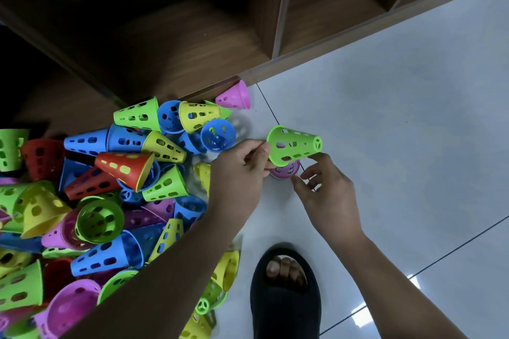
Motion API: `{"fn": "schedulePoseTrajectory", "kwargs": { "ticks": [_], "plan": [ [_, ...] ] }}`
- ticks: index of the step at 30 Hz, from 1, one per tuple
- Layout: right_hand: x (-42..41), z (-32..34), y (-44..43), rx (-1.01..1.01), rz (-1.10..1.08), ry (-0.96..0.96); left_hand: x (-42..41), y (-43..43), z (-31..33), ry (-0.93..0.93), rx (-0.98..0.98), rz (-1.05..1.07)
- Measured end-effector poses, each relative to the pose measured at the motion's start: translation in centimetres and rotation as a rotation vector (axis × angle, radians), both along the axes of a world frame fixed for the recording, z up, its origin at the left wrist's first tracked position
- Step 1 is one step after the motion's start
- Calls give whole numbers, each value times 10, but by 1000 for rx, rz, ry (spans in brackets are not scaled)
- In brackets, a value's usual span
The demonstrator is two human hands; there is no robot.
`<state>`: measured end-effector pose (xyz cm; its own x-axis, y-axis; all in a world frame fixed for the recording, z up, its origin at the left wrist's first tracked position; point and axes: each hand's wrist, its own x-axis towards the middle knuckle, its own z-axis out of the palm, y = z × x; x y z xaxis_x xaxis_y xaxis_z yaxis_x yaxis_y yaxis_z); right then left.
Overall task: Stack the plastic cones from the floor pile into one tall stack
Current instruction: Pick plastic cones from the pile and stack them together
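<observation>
A green perforated cone (293, 145) lies tilted on its side in the air, wide rim to the left, narrow tip to the right. My left hand (242, 170) pinches its wide rim. My right hand (327, 195) touches the underside near the tip with one finger, the other fingers loosely curled. Directly under the green cone, a pink cone (286, 171) tops a short stack on the floor, mostly hidden by the hands. A big pile of cones (104, 187) in several colours covers the floor at the left.
A wooden shelf unit (275, 36) runs along the back, its base edge just behind the pile. A lone pink cone (235, 96) lies against that base. A foot in a black slipper (285, 294) stands on the white tiled floor (399, 118) near me.
</observation>
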<state>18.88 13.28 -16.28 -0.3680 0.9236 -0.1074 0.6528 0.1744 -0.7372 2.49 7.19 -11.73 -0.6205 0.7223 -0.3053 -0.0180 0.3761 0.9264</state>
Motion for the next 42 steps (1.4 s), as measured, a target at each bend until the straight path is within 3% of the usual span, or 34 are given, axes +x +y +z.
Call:
{"fn": "schedulePoseTrajectory", "kwargs": {
  "ticks": [10,17,22,32,42],
  "plan": [
    [3,4,-1,-72,-36,33,1,1,-37,-31,-151,-11],
    [-6,-3,-18,-6,-44,28,-34,-43,-44,481,-224,-119],
    [-24,-7,-38,5,48,27,-55,-67,-52,627,-267,-126],
    [-69,-20,-36,37,206,-141,-64,-77,-47,753,-360,-168],
    [-57,-31,-44,27,272,-160,-59,-78,-56,701,-408,-172]
  ]
}}
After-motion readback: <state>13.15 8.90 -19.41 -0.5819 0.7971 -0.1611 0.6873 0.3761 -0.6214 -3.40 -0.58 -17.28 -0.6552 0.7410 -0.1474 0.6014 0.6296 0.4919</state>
